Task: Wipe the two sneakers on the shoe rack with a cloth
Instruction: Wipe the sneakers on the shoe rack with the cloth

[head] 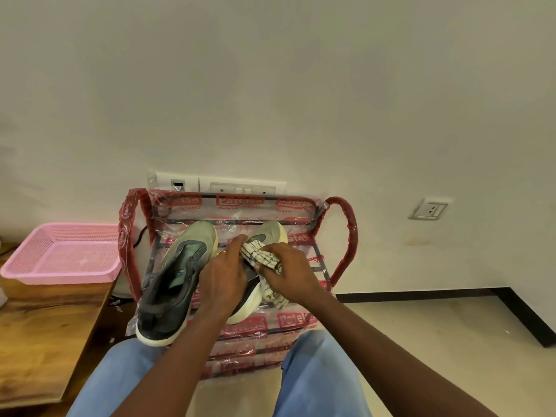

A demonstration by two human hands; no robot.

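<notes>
Plastic-wrapped shoe rack (349,233) against wall (270,85). Left hand (224,278) grips right sneaker (272,233), likely steadying it; right hand (290,273) clutches bunched cloth (260,254) pressed on its upper. Left sneaker (174,275) lies alongside.

Rack (349,230), wrapped in red-printed plastic, stands on the floor (421,341) against the wall. Its top tier carries the left sneaker (171,284), heel toward me, and the right sneaker (272,233) beside it. The table (45,341) on my left carries a pink basket (60,275).
</notes>
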